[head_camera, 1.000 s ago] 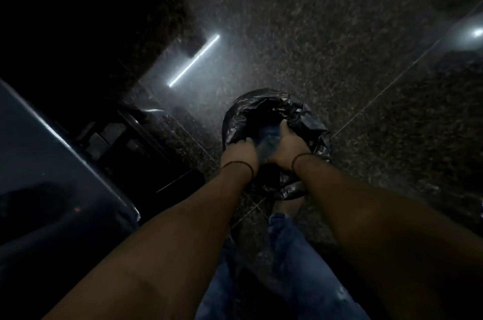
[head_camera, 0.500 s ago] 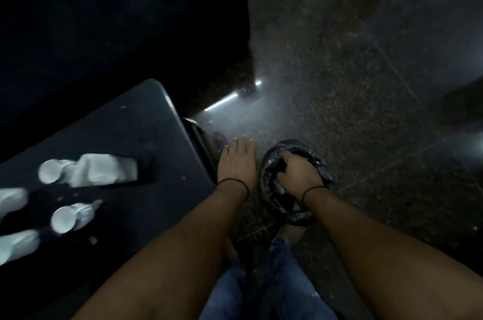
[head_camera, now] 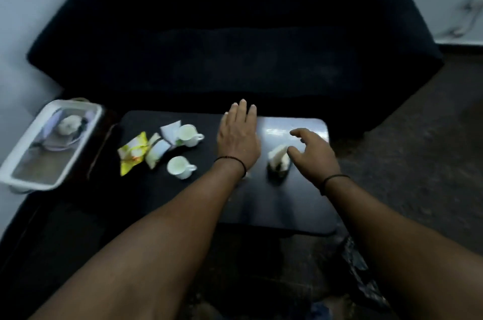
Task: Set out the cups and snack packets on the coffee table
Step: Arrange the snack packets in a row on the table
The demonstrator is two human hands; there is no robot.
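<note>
My left hand (head_camera: pixel 239 134) hangs flat over the middle of the tabletop (head_camera: pixel 287 204), fingers straight and close together, its grip on nothing; I judge it is there to steady my reach while I look over what needs arranging. My right hand (head_camera: pixel 312 153) hovers with fingers loosely curled and spread, its grip empty too, just beside the pale napkin holder (head_camera: pixel 279 160) (whether a fingertip touches it I cannot tell).

The task's things sit bunched toward the left end of the tabletop. The far cup (head_camera: pixel 188 134) and the near cup (head_camera: pixel 179 166) both stand upright, mouths up, handles pointing to my right, which suits a pickup by the handle. The yellow packet (head_camera: pixel 133 153) lies flat, its long axis running from near-left to far-right. The pale packet (head_camera: pixel 159 151) lies beside it on much the same slant, touching or overlapping it. A white packet (head_camera: pixel 171 130) rests against the far cup.

They look dropped in a cluster, not yet spread out, so I judge the setting-out has barely begun.
</note>
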